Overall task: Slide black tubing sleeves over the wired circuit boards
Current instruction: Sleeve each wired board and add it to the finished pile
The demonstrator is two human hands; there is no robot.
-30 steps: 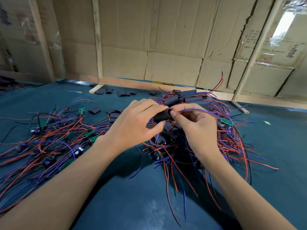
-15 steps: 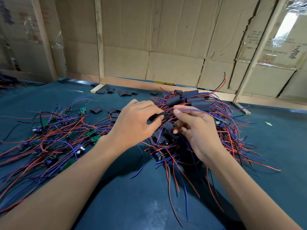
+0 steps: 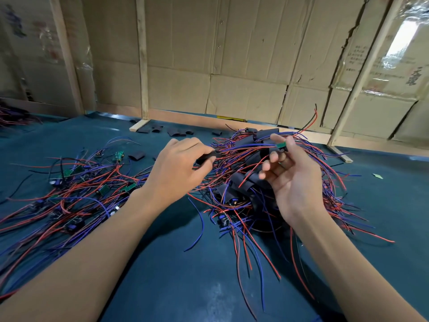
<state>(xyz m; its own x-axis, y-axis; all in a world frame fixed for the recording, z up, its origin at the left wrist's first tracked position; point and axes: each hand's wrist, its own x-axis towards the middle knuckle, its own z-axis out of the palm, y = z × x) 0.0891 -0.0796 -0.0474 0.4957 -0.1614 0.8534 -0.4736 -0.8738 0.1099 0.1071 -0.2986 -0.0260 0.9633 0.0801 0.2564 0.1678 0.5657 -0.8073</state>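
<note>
Left hand (image 3: 178,168) pinches a level sleeve (image 3: 207,157) pointing right; right hand (image 3: 293,180) pinches a board (image 3: 281,145).

On the table (image 3: 162,287), one heap of wired boards (image 3: 76,194) lay left, another heap with sleeves (image 3: 246,189) right. Loose sleeves (image 3: 176,132) lay behind, before the cardboard wall (image 3: 232,66). Both hands hung above the right heap.

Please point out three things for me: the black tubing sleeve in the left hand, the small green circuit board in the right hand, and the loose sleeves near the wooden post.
black tubing sleeve (image 3: 207,157), head view, its middle.
green circuit board (image 3: 281,145), head view, its green face.
loose sleeves (image 3: 175,132), head view, one flat piece.
</note>
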